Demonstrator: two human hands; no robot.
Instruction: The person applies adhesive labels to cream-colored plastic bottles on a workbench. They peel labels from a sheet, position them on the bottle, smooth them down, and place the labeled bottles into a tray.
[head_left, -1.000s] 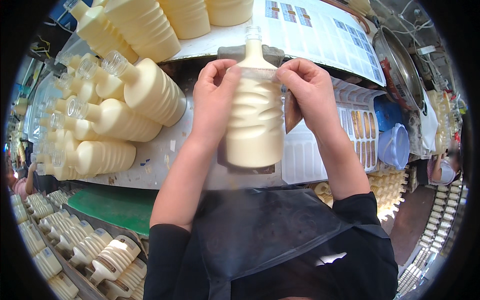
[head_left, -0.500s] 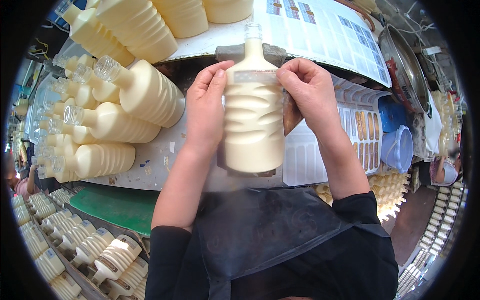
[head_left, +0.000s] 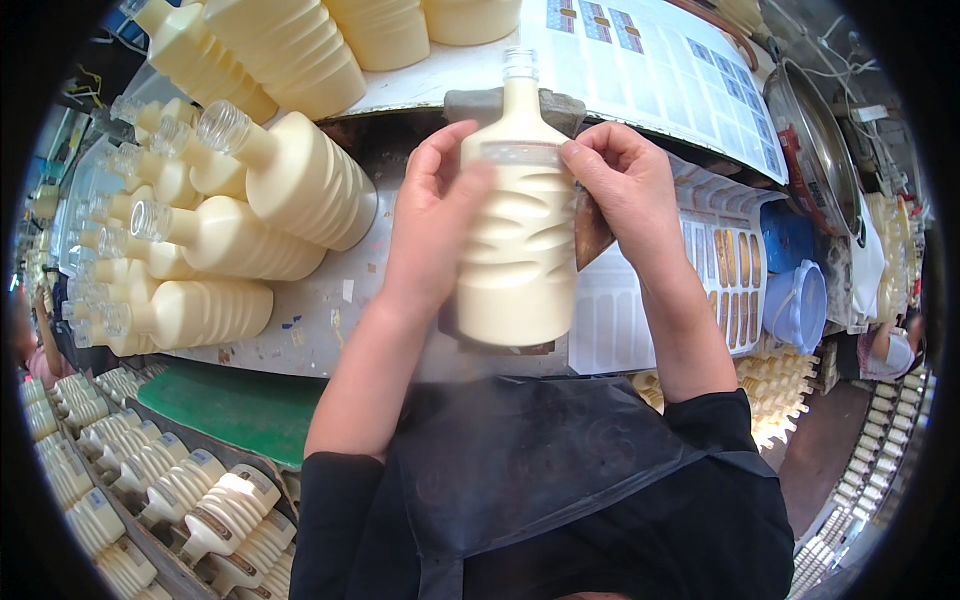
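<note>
A cream plastic bottle (head_left: pixel 515 260) with wavy ridges lies in front of me, its clear threaded neck pointing away. Across its upper body runs a narrow, partly see-through label strip (head_left: pixel 522 154). At the strip's right end, my right hand (head_left: pixel 625 185) has thumb and forefinger pinched together. My left hand (head_left: pixel 435 215) is at the bottle's left side, thumb apart from the forefinger. That thumb is blurred and lies over the front near the strip's left end. The left hand's other fingers are mostly hidden. Behind the bottle's neck, a grey padded rest (head_left: pixel 480 103) shows.
Several cream bottles (head_left: pixel 310 180) lie stacked on the left of the table. Label sheets (head_left: pixel 650 80) cover the far right, with another label sheet (head_left: pixel 610 310) nearer. A blue bucket (head_left: pixel 797 305) stands at right. Crated bottles (head_left: pixel 235 510) and a green board (head_left: pixel 225 410) are lower left.
My left thumb has moved right, from the bottle's edge onto its front. The right hand keeps its pinch at the strip's end. The whole view has shifted slightly.
</note>
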